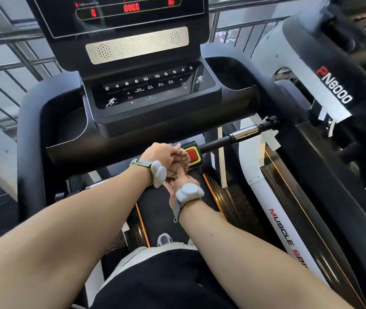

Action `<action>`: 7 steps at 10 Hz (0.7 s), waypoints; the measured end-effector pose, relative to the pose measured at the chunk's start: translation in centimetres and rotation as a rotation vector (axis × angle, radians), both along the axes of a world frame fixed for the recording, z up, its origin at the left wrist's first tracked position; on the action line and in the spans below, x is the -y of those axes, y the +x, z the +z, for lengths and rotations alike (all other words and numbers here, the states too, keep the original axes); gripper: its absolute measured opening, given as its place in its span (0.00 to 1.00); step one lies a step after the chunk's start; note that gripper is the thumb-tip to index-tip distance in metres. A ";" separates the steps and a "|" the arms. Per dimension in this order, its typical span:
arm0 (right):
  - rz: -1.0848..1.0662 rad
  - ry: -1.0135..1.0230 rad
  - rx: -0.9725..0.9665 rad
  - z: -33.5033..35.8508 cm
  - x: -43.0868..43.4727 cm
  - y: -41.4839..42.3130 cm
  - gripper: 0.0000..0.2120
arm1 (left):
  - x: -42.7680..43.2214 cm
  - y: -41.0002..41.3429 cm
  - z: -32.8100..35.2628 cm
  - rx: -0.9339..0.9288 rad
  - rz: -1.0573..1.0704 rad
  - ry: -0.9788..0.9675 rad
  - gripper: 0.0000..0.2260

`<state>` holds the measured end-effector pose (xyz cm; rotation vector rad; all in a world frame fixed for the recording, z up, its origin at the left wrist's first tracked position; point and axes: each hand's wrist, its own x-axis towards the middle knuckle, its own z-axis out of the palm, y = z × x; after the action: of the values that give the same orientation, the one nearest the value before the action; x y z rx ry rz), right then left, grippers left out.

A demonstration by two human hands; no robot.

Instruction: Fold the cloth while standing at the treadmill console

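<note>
Head view. Left hand (163,153) curled round a crumpled beige cloth (181,162), pressing it against the treadmill's front bar just left of the red stop button (192,154). Right hand (177,181) below, fingers reaching up under the cloth; grip there mostly hidden, cannot tell how tightly closed. Wrists nearly touching, grey bands on both. Wiping judged at the middle of the bar: handle (242,133) to the right and button panel (153,88) above untouched by the cloth at this moment. Console underside close overhead, little room upward. Open space along the bar both ways; belt (155,210) below free.
</note>
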<state>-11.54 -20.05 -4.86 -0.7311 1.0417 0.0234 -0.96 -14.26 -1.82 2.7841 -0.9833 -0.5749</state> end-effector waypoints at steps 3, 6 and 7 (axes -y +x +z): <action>0.153 -0.038 -0.163 0.5 5.6 -0.2 0.19 | 3.2 1.5 0.4 0.015 -0.024 -0.041 0.22; 0.219 -0.192 -0.295 0.0 9.3 1.0 0.28 | 6.5 2.3 3.1 0.046 0.183 0.032 0.21; 0.162 -0.019 -0.241 0.1 8.5 1.1 0.24 | 6.5 2.5 3.0 0.045 0.180 0.074 0.14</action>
<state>-10.43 -28.56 -4.75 -0.8430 1.2101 0.2462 1.58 -20.80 1.21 2.9224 -0.7222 -0.5358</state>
